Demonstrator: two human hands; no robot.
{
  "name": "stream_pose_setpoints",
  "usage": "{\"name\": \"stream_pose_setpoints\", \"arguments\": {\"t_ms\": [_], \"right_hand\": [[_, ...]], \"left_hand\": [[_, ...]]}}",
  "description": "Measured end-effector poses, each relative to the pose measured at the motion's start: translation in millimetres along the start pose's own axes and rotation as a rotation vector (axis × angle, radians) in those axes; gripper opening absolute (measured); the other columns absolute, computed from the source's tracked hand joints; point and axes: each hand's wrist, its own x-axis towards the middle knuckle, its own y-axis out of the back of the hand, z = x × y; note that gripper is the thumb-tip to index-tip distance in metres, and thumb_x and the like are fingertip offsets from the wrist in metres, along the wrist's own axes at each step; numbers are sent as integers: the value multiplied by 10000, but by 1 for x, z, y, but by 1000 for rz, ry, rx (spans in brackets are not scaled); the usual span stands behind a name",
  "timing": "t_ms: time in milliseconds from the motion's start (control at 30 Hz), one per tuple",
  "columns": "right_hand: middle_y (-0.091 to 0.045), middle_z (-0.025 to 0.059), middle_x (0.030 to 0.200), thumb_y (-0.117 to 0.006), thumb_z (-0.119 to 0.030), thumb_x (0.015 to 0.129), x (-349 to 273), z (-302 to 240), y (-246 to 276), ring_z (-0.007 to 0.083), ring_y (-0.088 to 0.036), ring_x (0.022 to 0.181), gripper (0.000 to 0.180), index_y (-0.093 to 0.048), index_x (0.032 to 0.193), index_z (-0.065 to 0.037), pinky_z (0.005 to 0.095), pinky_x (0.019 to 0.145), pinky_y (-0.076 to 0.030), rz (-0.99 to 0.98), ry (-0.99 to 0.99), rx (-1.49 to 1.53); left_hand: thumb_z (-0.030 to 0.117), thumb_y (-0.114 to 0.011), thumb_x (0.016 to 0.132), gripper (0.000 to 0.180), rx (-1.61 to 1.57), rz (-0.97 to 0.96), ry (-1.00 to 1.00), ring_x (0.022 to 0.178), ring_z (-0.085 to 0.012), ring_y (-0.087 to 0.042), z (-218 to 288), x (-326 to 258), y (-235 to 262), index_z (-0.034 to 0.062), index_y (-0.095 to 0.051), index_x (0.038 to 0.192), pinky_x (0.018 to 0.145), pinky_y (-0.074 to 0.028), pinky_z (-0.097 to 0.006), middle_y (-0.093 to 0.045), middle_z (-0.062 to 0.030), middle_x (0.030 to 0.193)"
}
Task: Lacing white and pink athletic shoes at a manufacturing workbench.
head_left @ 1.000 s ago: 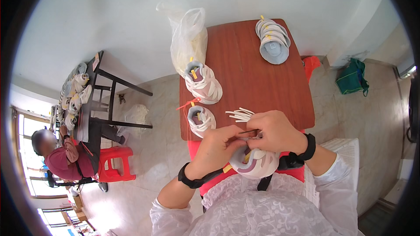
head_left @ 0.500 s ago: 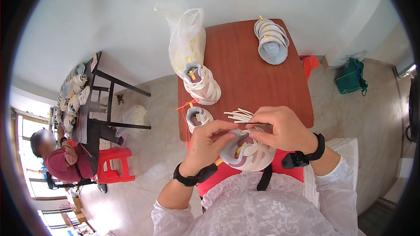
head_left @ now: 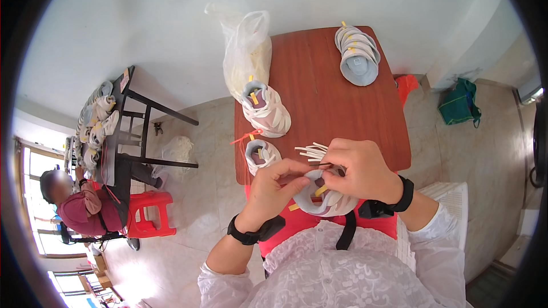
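Close to my body a pale pink and white shoe upper [head_left: 338, 205] with a grey collar and a yellow tab hangs over the near table edge. My left hand [head_left: 277, 187] grips its far-left collar between thumb and fingers. Over the tongue side, my right hand [head_left: 355, 168] pinches a thin dark rod-like tool [head_left: 321, 164], which reaches toward my left fingertips. The tool's tip and the eyelets are covered by my fingers. Several white laces [head_left: 311, 152] lie on the table just beyond my hands.
Two laced shoe uppers [head_left: 267, 115] [head_left: 261, 157] and a red cord [head_left: 246, 136] sit at the brown table's [head_left: 319, 80] left side. A clear plastic bag [head_left: 246, 51] and a stack of uppers [head_left: 359, 60] are farther back. At left, a person [head_left: 85, 211] sits by another table.
My right hand has turned and shifted slightly left, closer to my left fingers. The tool's green end, visible before, is now hidden. The view has shifted a little.
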Motion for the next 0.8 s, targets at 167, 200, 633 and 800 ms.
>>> {"name": "stream_pose_setpoints", "arguments": {"t_ms": [167,200,633,800], "right_hand": [[-616,42,757,-689,-173,712,1,1,0,243,-611,622,124,-683,775,-67,351,543,-473,-50,7,33],[-619,45,765,-688,-172,716,2,2,2,243,-613,626,125,-685,780,-66,348,544,-473,-98,7,35],[-633,100,703,-681,-201,732,-1,7,-1,296,-630,642,154,-662,789,-59,382,554,-478,-142,-23,35],[-645,126,718,-670,-191,735,-1,12,-21,334,-643,689,160,-648,783,-40,428,608,-497,-32,-84,-95]], "left_hand": [[1,-621,906,152,-99,33,81,864,-100,-655,-7,-3,-4,-25,-655,1053,759,-542,-248,-692,-67,962],[7,-623,909,147,-106,30,51,861,-95,-654,-7,-3,-7,-26,-655,1048,754,-542,-246,-694,-63,948],[3,-746,777,213,301,171,-50,806,-139,-655,12,-1,-20,20,-664,972,747,-527,-284,-690,-66,881],[49,-813,644,259,756,183,-282,715,-243,-609,19,14,-16,62,-626,823,616,-482,-351,-603,-61,771]]}}
